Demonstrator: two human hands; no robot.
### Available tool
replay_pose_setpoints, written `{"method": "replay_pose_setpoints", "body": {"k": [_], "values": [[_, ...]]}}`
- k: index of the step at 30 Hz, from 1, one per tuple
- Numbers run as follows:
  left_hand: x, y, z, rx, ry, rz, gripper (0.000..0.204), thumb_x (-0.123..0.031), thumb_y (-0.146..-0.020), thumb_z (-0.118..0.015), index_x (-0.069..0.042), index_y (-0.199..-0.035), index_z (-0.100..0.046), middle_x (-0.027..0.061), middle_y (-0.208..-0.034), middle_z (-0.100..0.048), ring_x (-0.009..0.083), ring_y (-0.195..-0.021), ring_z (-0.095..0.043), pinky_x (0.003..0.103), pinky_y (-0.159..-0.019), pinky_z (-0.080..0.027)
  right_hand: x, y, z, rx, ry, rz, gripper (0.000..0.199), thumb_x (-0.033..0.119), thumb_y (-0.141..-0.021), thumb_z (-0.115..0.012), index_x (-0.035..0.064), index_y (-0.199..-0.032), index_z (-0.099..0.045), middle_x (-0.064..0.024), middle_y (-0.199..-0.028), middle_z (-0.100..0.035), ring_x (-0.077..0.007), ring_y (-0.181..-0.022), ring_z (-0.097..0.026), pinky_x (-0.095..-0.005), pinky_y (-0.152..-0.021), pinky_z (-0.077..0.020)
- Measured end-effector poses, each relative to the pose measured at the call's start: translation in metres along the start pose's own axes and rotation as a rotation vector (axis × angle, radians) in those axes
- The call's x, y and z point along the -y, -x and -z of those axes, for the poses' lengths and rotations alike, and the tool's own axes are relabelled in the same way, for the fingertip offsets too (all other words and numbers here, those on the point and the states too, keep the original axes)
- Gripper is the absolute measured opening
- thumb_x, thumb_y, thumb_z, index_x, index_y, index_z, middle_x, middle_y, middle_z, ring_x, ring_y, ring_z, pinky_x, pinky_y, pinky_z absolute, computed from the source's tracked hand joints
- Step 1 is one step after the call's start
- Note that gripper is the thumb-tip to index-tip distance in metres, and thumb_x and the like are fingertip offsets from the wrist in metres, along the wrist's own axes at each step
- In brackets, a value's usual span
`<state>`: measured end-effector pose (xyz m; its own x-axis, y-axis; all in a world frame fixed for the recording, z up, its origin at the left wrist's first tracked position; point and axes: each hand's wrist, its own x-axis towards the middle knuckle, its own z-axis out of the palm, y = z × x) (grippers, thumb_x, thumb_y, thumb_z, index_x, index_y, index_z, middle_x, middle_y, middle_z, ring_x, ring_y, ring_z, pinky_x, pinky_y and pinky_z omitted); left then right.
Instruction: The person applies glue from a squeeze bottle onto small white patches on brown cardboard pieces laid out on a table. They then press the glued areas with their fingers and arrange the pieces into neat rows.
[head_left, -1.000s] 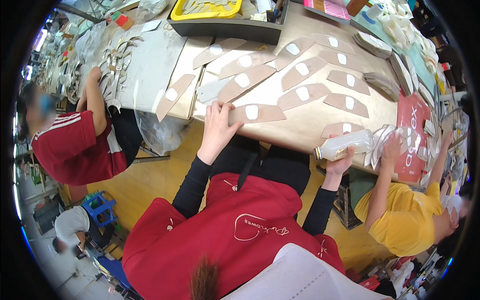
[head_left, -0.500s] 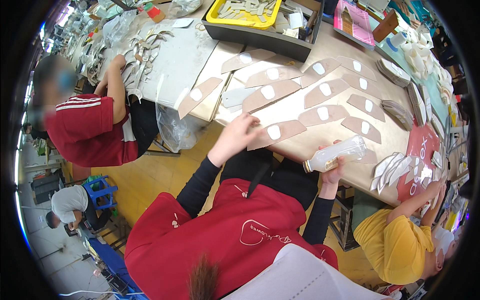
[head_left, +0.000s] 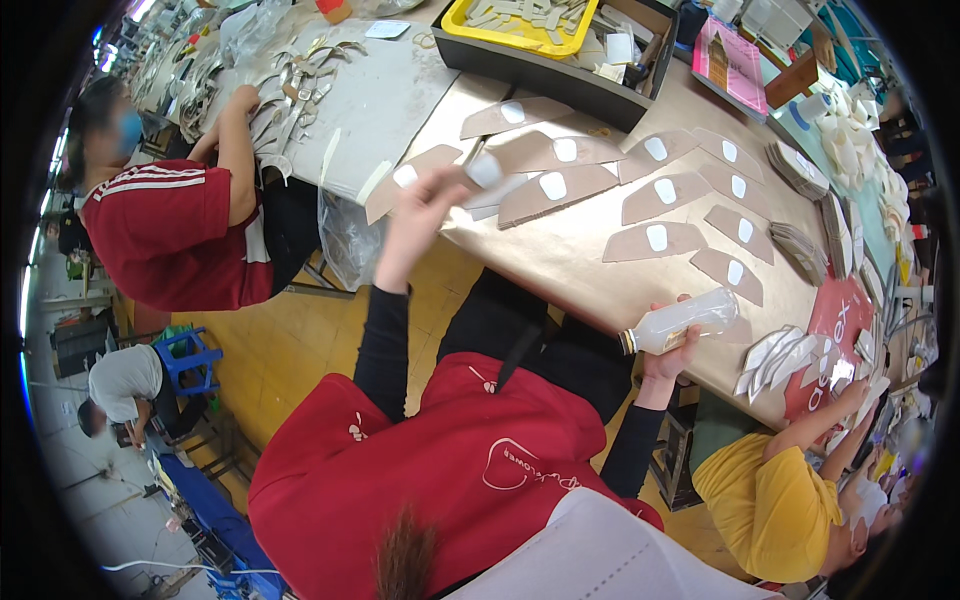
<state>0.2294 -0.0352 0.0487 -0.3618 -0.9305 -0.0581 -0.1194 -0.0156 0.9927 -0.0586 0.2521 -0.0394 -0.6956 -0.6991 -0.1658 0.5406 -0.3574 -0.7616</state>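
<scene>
My left hand [head_left: 424, 208] is raised over the table's left part, its fingers closed on a brown curved panel [head_left: 508, 158] with a white patch; the panel is blurred by motion. Near the front edge, my right hand [head_left: 668, 358] grips a translucent squeeze bottle [head_left: 690, 322], which lies tilted with its dark cap toward the left. Several similar brown panels [head_left: 655, 242] with white patches are spread in rows across the gold-toned table [head_left: 560, 275]. Directly right of my left hand, a small stack of brown panels [head_left: 557, 192] lies with a patched one on top.
A black box [head_left: 540, 82] with a yellow tray [head_left: 520, 43] of small pieces stands at the back. Stacks of panels [head_left: 797, 170] and white pieces [head_left: 780, 358] lie at the right. One co-worker [head_left: 165, 225] sits left, another in yellow [head_left: 770, 490] sits right.
My left hand has picked up the front panel from the table and carried it up and to the left. My right hand still holds the bottle, almost in the same spot.
</scene>
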Motion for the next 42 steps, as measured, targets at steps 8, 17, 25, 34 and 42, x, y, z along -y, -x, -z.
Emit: {"method": "replay_pose_setpoints", "body": {"k": [8,17,25,34,42], "values": [[0.041,-0.08,0.124,-0.189,-0.737,-0.111,0.045,-0.01,-0.081,-0.073,-0.001,-0.125,-0.066,0.0199,-0.117,-0.07,0.0262,-0.108,-0.069,0.033,-0.095,-0.051,0.001,0.0,-0.006,-0.006,-0.003,0.007,0.068,0.049,-0.091,-0.065,0.0009,-0.134,-0.043,-0.0097,-0.122,-0.054,-0.0327,-0.097,-0.068,-0.0436,-0.084,-0.0562],[0.037,-0.068,0.082,-0.439,-0.792,-0.447,0.031,-0.01,-0.088,-0.066,0.0,-0.117,-0.066,0.0171,-0.113,-0.068,0.0327,-0.11,-0.063,0.04,-0.098,-0.047,-0.003,-0.003,-0.001,-0.014,-0.075,0.009,0.065,0.048,-0.096,-0.06,0.0031,-0.139,-0.041,-0.0088,-0.13,-0.053,-0.0329,-0.099,-0.067,-0.0443,-0.085,-0.0565],[0.032,0.011,-0.113,0.174,-0.535,-0.48,0.024,-0.01,-0.09,-0.066,-0.002,-0.112,-0.069,0.0127,-0.111,-0.068,0.0308,-0.107,-0.061,0.037,-0.093,-0.048,-0.002,-0.002,-0.006,-0.011,-0.067,0.012,0.068,0.05,-0.094,-0.061,0.0026,-0.14,-0.041,-0.0096,-0.13,-0.054,-0.0332,-0.1,-0.067,-0.0455,-0.085,-0.0569],[0.026,0.003,-0.157,-0.089,-0.643,-0.495,0.052,-0.012,-0.08,-0.074,-0.003,-0.128,-0.058,0.014,-0.13,-0.056,0.0363,-0.12,-0.051,0.045,-0.102,-0.04,0.002,-0.003,-0.01,0.004,-0.062,0.012,0.067,0.056,-0.094,-0.058,0.0031,-0.133,-0.045,-0.0085,-0.122,-0.055,-0.0289,-0.099,-0.067,-0.0392,-0.077,-0.0581],[0.033,-0.008,-0.108,-0.047,-0.796,-0.517,0.054,-0.017,-0.08,-0.078,-0.004,-0.129,-0.058,0.0147,-0.122,-0.065,0.0344,-0.113,-0.058,0.044,-0.101,-0.042,0.004,-0.007,-0.011,0.062,-0.122,0.001,0.066,0.056,-0.094,-0.058,0.0037,-0.133,-0.045,-0.0068,-0.12,-0.054,-0.028,-0.097,-0.067,-0.0393,-0.076,-0.0582]]}}
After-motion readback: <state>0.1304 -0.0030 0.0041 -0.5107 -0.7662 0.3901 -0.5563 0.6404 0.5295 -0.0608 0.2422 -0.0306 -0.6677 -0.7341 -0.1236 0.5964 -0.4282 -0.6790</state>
